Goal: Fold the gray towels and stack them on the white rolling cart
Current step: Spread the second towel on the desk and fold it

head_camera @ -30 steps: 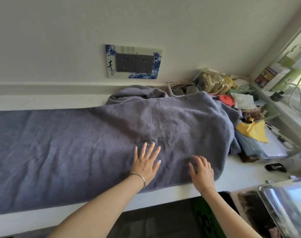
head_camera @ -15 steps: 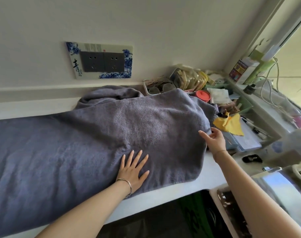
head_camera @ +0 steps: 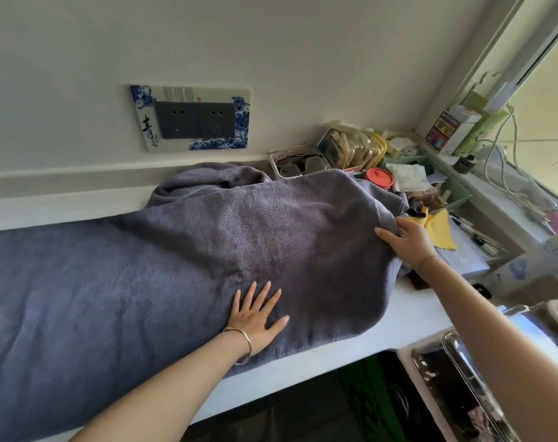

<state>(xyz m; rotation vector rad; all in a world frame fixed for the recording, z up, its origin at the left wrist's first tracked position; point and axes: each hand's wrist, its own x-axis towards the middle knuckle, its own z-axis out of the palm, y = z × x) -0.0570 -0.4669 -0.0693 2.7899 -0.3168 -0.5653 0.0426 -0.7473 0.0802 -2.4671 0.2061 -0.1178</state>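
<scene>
While the long gray terry-cloth towel lies stretched out along the white countertop, running off the left side of my view, I judge the job to be at its very start: nothing I can see is folded yet.

My left hand rests flat on the near part of the cloth, fingers straight and spread, pinning it close to the counter's front edge. My right hand is at the towel's right end, where the fabric humps up. The thumb lies on top and the fingers curl under the hem, so I read that as a grip on the end, ready for a first fold.

Behind the hump, a crumpled bunch of gray fabric sits against the wall. Whether it is a second towel or part of the same one, I cannot tell.

I cannot pick out the white rolling cart with any certainty. Low on the right a shiny steel tray sits on something white, but too little of it shows. No stack of towels is visible anywhere.

By my reckoning nearly everything is left: bring the right end across, fold the towel down to size, set it on the cart, then deal with whatever other towels remain.
</scene>
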